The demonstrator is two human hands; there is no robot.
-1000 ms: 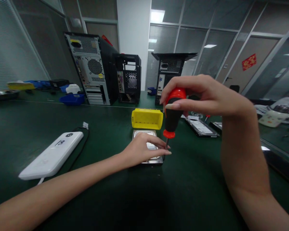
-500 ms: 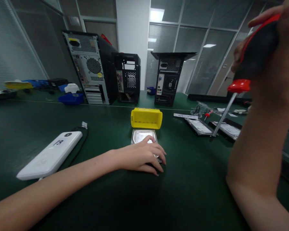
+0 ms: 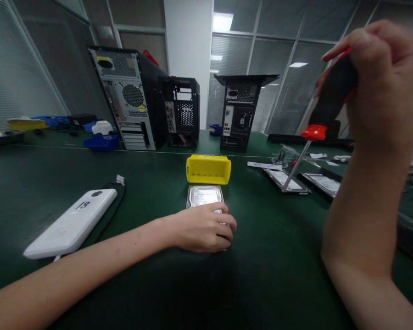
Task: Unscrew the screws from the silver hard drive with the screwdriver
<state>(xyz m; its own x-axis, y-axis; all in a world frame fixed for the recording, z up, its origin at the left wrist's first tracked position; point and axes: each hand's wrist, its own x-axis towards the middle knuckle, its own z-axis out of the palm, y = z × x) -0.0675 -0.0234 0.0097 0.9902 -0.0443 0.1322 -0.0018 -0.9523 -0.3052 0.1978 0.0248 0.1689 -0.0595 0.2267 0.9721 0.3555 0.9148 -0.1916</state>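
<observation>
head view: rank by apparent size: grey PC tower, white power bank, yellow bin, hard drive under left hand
1. grey PC tower
2. white power bank, nearer, so flattered
3. yellow bin
4. hard drive, partly covered by left hand; unsure against bin

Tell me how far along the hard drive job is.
Done: nothing I can confirm; any screws are too small to see. In hand: the left hand rests on the hard drive; the right hand holds the screwdriver raised, off the drive. Left: cannot tell.
</observation>
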